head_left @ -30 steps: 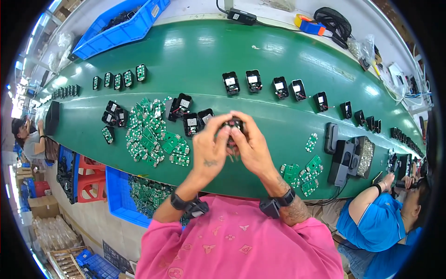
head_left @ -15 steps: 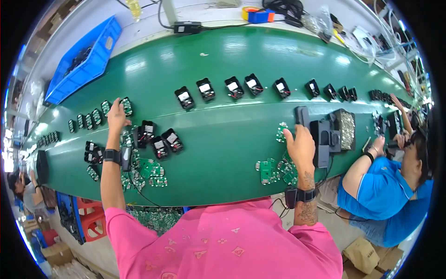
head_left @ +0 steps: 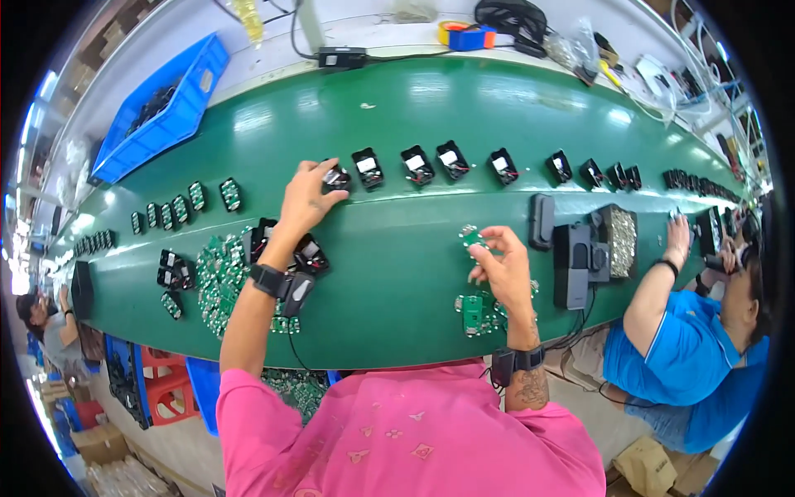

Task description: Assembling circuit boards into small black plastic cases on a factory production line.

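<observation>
My left hand is closed round a small open black case, the leftmost of a row on the green work surface. Inside that case a white block shows in part. In my right hand a small green circuit board is pinched between thumb and fingers, above a few loose boards. Beneath my left forearm lie several black cases, partly hidden, beside a heap of green circuit boards. Cases with green boards in them stand in a row to the left.
More open black cases line the far side toward the right. Black devices and a box of small metal parts stand right of my right hand. A blue crate sits at back left. A co-worker in blue works at the right.
My left hand has moved right, from a board-filled case to the leftmost black case of the row. My right hand has picked up a circuit board and shifted left.
</observation>
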A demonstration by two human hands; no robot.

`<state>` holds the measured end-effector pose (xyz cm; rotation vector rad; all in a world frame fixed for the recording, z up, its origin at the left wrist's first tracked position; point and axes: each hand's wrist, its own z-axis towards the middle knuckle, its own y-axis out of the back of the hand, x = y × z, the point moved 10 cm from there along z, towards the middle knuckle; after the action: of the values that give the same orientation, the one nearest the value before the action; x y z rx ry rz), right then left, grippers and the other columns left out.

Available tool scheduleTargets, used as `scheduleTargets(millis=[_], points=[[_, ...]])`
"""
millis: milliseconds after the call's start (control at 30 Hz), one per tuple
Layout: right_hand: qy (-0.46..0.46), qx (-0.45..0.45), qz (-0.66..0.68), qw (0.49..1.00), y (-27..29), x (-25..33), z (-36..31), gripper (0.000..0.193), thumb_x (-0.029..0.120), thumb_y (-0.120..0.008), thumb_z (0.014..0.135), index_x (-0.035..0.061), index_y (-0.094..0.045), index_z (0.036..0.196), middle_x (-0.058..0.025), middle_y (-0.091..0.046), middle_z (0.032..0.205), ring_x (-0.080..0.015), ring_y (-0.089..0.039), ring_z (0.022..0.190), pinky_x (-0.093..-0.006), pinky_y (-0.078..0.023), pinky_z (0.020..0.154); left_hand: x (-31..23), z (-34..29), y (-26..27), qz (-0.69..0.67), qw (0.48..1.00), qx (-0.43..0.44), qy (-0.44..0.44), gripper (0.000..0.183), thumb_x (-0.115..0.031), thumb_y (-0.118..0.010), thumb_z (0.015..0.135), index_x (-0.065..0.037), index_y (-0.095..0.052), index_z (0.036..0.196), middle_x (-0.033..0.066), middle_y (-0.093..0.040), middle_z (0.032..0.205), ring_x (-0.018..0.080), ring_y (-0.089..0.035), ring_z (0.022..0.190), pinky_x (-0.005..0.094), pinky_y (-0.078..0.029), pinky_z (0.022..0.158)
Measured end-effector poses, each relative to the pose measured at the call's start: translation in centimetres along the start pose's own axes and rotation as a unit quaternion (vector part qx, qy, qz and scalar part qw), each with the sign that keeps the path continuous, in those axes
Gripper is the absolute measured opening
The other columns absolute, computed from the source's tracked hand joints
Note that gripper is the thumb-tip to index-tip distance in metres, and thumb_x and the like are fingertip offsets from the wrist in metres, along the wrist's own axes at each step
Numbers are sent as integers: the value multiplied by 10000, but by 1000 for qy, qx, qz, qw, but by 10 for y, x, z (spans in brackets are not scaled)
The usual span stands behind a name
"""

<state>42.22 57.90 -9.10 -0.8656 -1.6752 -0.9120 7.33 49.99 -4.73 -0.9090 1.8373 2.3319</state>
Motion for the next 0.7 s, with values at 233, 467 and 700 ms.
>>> scheduleTargets(millis=[233, 467, 700], points=[[-10, 83, 237, 968, -24, 11, -20, 221, 11, -610, 942, -47, -590, 1154, -95, -621, 955, -160, -649, 582, -253, -534, 500, -62, -76, -10, -662, 741, 54, 98, 535, -149, -681, 799, -5, -596, 1307, 87, -583, 1249, 200, -581, 1066, 322, -522, 722], [-43, 204, 278, 938, -69, 14, -39, 234, 17, -628, 942, -70, -600, 1158, -115, -633, 966, -149, -645, 607, -281, -555, 507, -82, -157, -89, -669, 711, 116, 183, 240, -203, -591, 1011, -2, -710, 1070, 62, -574, 1216, 110, -590, 833, 238, -502, 632], [-78, 216, 331, 915, -82, 17, -49, 237, 12, -630, 942, -72, -581, 1159, -88, -638, 878, -134, -626, 586, -276, -545, 492, -107, -159, -49, -439, 897, 11, 49, 151, -99, -614, 955, 14, -685, 1026, 130, -544, 1252, 232, -605, 1037, 333, -511, 858]])
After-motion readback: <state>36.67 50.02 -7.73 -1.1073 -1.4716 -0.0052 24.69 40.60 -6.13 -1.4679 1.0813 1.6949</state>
